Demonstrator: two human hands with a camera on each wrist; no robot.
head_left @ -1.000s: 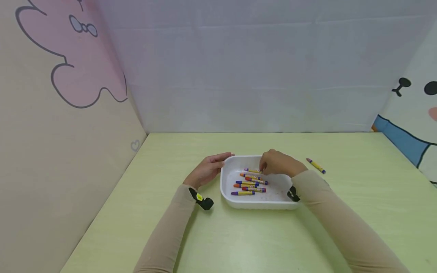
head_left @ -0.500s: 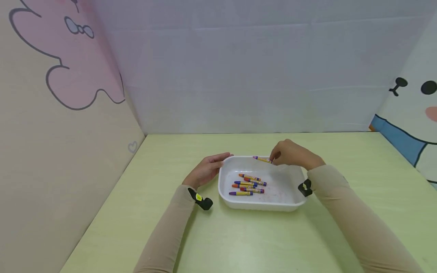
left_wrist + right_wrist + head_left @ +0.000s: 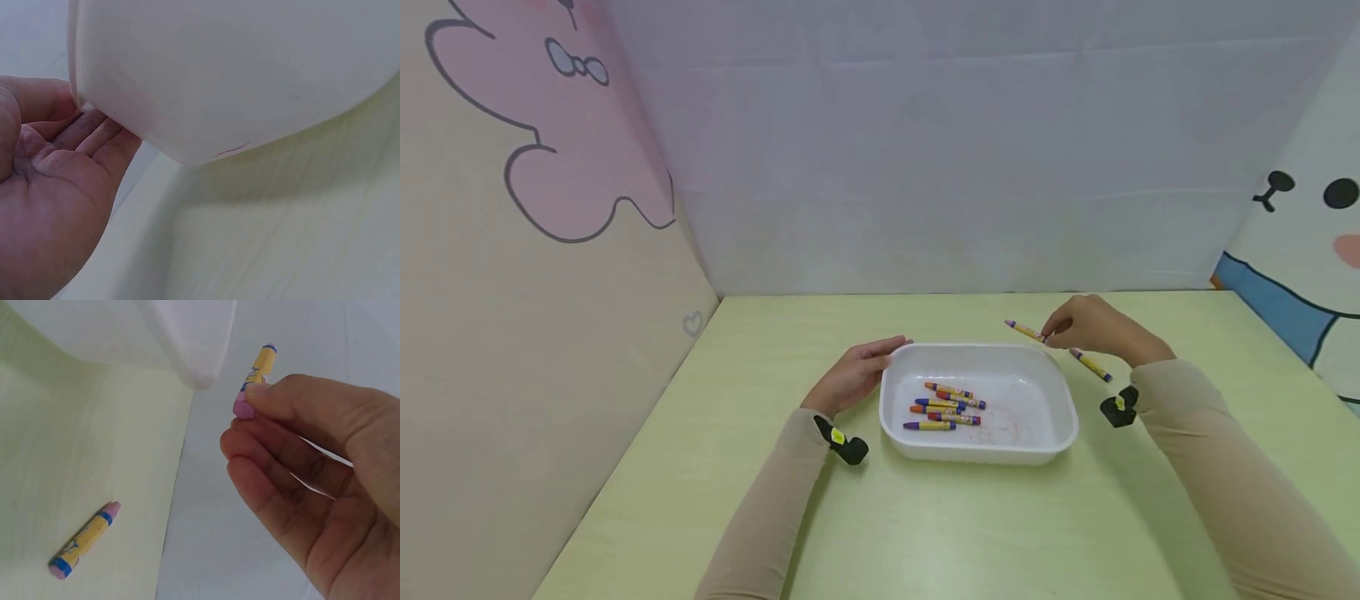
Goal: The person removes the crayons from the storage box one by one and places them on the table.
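A white plastic tray (image 3: 1022,400) stands on the table with several crayons (image 3: 951,408) lying in its left half. My left hand (image 3: 850,377) holds the tray's far left corner, thumb at the rim (image 3: 76,56) and the other fingers (image 3: 115,140) against the outer wall. Past the tray's far right corner, my right hand (image 3: 1093,325) pinches a pink crayon (image 3: 1024,331) in a yellow wrapper between thumb and fingertips. In the right wrist view this crayon (image 3: 257,372) points away from the palm. Another pink crayon (image 3: 87,540) lies on the table below the right hand.
The pale green table (image 3: 970,525) meets a light cloth backdrop (image 3: 925,167) at its far edge. A wall with a pink cartoon shape (image 3: 587,158) rises on the left, and a cartoon-printed panel (image 3: 1300,267) on the right.
My right hand has lifted a pink crayon out of the tray and carried it right, past the rim toward the crayon on the table. The left hand stays at the tray corner.
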